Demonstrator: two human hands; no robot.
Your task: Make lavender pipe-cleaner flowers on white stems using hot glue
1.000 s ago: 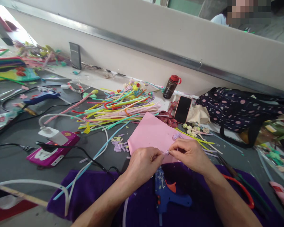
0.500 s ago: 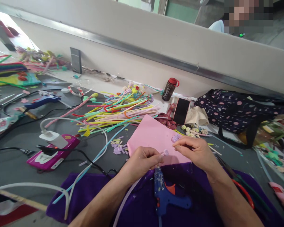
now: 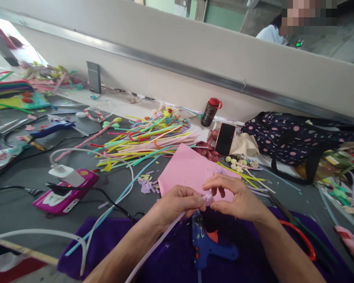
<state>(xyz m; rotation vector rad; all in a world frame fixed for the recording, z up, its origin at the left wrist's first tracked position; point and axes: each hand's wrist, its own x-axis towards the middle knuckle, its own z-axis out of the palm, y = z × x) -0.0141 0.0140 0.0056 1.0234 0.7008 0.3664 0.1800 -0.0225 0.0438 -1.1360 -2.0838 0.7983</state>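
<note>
The little lilac flower [image 3: 207, 195] is right over the pink sheet [image 3: 183, 169], its pale stem [image 3: 156, 245] pinched in my left hand [image 3: 179, 202], my right hand [image 3: 237, 196] curving just beside it, thumb and fingers parted, the blue glue gun [image 3: 205, 245] nearer me against purple cloth [image 3: 165, 261].

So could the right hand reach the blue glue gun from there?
Probably yes: the right hand is open and seems to hold nothing, and the blue glue gun lies nearby over the purple cloth, with nothing seen covering its handle.
</note>
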